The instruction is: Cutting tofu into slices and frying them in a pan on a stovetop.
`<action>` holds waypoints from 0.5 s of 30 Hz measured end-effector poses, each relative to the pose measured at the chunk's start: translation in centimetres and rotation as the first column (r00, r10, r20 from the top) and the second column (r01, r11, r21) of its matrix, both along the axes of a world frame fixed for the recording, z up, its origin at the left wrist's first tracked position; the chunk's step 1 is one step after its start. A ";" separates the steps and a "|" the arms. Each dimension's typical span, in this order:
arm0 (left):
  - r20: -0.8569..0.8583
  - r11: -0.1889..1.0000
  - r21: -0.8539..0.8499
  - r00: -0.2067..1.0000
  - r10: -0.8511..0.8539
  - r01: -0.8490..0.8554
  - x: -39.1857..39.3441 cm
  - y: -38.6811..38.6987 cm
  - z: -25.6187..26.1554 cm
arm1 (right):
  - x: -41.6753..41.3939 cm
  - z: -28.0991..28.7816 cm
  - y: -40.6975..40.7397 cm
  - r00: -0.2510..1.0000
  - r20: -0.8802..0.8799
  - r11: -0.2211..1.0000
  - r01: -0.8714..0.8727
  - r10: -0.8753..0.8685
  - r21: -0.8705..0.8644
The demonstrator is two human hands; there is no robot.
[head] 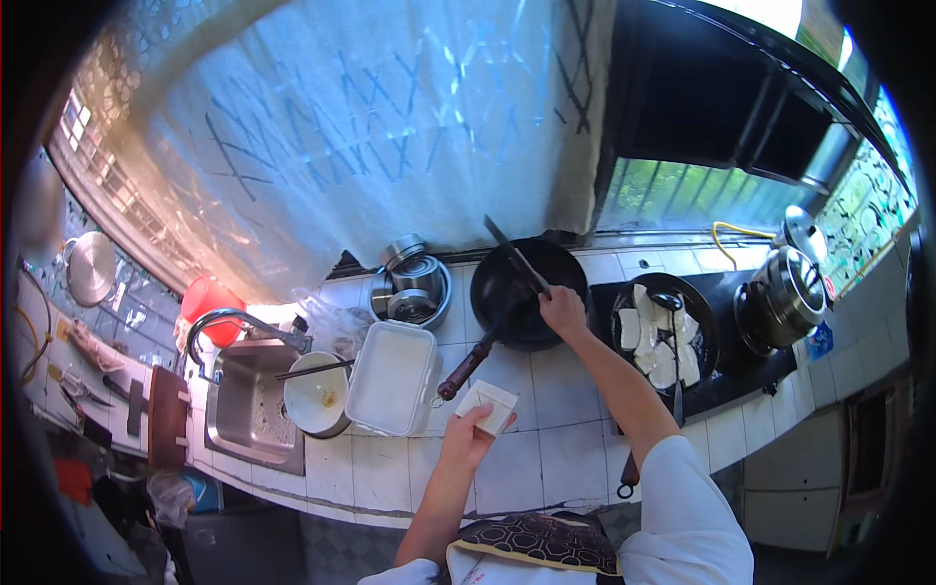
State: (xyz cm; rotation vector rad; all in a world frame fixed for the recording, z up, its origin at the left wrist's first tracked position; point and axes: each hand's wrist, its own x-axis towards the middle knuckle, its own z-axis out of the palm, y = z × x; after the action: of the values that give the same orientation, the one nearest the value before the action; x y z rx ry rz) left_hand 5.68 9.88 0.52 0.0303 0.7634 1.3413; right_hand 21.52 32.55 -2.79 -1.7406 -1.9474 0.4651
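My left hand (470, 433) holds a white block of what looks like tofu (499, 398) above the tiled counter. My right hand (564, 313) grips a long, flat-bladed knife (512, 252). Its blade points up and away, over the black wok (497, 289). The wok's wooden handle (466, 367) reaches toward the held block. To the right, a black frying pan (706, 351) on the stove holds several white slices (662, 362). A dark long-handled utensil (665, 301) lies across them. Left of the block stands a white plastic container (387, 380) with pale contents.
A bowl (311, 395) with chopsticks (318, 368) stands beside the steel sink (252, 409). Steel pots (414, 281) are stacked behind the container. Farther right is a pressure cooker (786, 300) on the stove (738, 285). A red bucket (212, 307) stands behind the faucet (227, 314).
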 end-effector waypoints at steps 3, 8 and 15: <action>0.010 0.997 -0.057 0.999 0.053 -0.052 -0.5 -0.7 0.2 | -0.2 -1.4 1.5 0.998 -0.032 0.998 0.049 -0.051 -0.044; 0.037 0.998 -0.059 0.999 0.029 -0.026 -1.7 -0.9 -0.6 | -0.3 -1.9 2.5 1.000 0.008 0.994 0.013 -0.012 -0.104; 0.034 0.998 -0.058 0.999 -0.011 0.013 -1.2 -0.8 0.3 | -0.4 -1.7 2.3 0.999 0.040 0.989 -0.010 0.016 -0.146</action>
State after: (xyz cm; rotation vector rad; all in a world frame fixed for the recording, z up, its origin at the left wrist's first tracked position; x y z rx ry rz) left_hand 4.45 9.11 0.81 -0.0342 0.7724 1.3040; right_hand 21.15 34.80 -4.51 -1.8414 -1.9985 0.5948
